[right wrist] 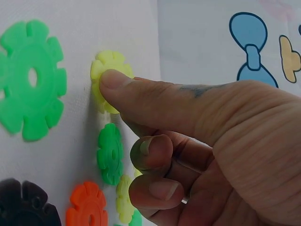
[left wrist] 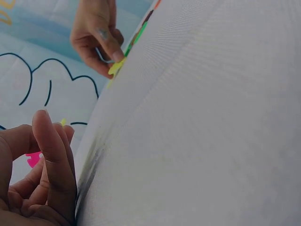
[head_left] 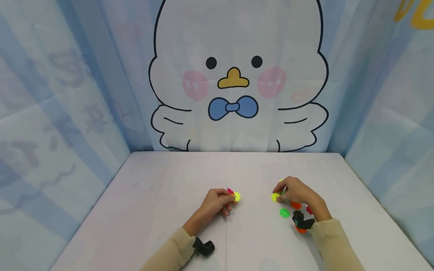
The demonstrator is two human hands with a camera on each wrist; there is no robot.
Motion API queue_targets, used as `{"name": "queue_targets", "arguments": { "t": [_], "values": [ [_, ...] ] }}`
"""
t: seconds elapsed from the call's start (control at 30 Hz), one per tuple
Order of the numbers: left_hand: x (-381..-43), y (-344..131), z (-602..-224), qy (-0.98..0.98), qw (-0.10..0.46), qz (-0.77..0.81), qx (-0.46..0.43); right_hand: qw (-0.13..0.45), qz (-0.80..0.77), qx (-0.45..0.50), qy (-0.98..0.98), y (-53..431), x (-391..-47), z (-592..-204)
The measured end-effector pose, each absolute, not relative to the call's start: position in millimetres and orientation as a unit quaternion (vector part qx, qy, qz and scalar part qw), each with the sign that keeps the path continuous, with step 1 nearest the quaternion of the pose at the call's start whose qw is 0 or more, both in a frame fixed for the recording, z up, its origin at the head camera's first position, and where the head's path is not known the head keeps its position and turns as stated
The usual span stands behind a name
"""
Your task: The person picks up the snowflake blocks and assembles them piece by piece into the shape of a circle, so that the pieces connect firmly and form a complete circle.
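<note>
My left hand point(head_left: 214, 202) holds a pink notched plastic disc point(head_left: 230, 191) together with a yellow one point(head_left: 237, 197), between thumb and fingers above the left-middle of the table. Fingers hide much of both, so how they join cannot be told. On the right, thumb and finger of my right hand point(head_left: 299, 191) pinch another yellow snowflake disc point(right wrist: 111, 58) at the near side of a group of discs. Just beside it in the right wrist view lie a large green disc point(right wrist: 52, 101), a smaller green one point(right wrist: 110, 160) and an orange one point(right wrist: 87, 207).
Under and around the right wrist lie a black disc point(head_left: 298, 213), a green disc point(head_left: 284, 213), a red disc point(head_left: 309, 210) and several orange and yellow ones. The white table point(head_left: 183, 173) meets a curtain with a cartoon bird point(head_left: 237, 37) at its far edge.
</note>
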State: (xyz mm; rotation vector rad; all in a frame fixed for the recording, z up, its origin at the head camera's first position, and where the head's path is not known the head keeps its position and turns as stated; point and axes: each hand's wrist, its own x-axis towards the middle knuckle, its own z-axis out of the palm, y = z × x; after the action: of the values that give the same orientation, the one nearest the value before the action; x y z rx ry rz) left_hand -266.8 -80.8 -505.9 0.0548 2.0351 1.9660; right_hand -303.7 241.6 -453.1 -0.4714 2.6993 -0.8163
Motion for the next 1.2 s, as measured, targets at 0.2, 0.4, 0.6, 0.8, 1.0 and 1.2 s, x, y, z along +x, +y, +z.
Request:
{"name": "queue_targets", "arguments": {
  "t": [0.2,0.4,0.6,0.8,1.0,1.2],
  "values": [
    [-265.8,-79.8,-504.6,0.711,0.155,0.685,0.017,0.137,-0.278,-0.185,0.932,243.8,-303.9,-453.2],
    [-265.2,-80.2,-505.1,0.713,0.154,0.684,0.019,0.132,-0.279,-0.200,0.930,244.3,-301.7,-452.7],
    [-265.9,-79.9,-506.4,0.714,0.152,0.683,0.013,0.134,-0.275,-0.188,0.933,244.7,-302.3,-454.1],
    [-265.4,-79.6,-505.7,0.715,0.150,0.682,0.012,0.134,-0.276,-0.189,0.933,246.1,-303.0,-456.0],
    [-264.6,-79.7,-505.2,0.713,0.150,0.685,0.016,0.133,-0.276,-0.193,0.932,245.8,-303.1,-456.8],
    [-265.1,-79.8,-505.4,0.705,0.152,0.692,0.021,0.134,-0.276,-0.182,0.934,243.9,-302.2,-456.0]
  ]
}}
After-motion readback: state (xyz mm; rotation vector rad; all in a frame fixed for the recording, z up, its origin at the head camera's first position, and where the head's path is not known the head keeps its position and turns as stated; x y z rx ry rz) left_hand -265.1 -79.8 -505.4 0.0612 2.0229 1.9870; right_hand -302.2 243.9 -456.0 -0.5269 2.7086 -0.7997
